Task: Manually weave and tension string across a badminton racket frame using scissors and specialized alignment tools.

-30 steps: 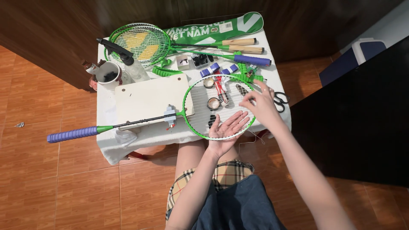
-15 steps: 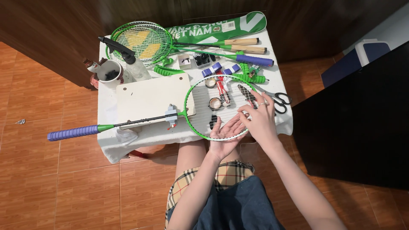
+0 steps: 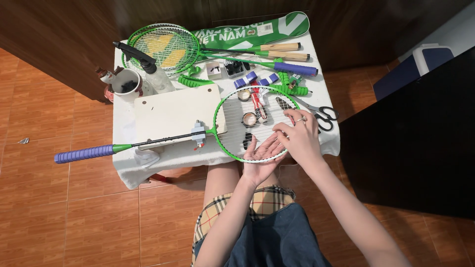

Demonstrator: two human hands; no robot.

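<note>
Left hand (image 3: 261,157) lies palm-up and open under the near rim of the racket (image 3: 255,123), fingers flat against the strings, unchanged from a second ago. Right hand (image 3: 299,140) has come back from the far right rim to the near-right strings just beside the left, fingers curled and pinching at them; whether it grips a string cannot be told. Work has thus shifted to the near edge, scissors (image 3: 321,116) lying untouched beyond the right hand.
</note>
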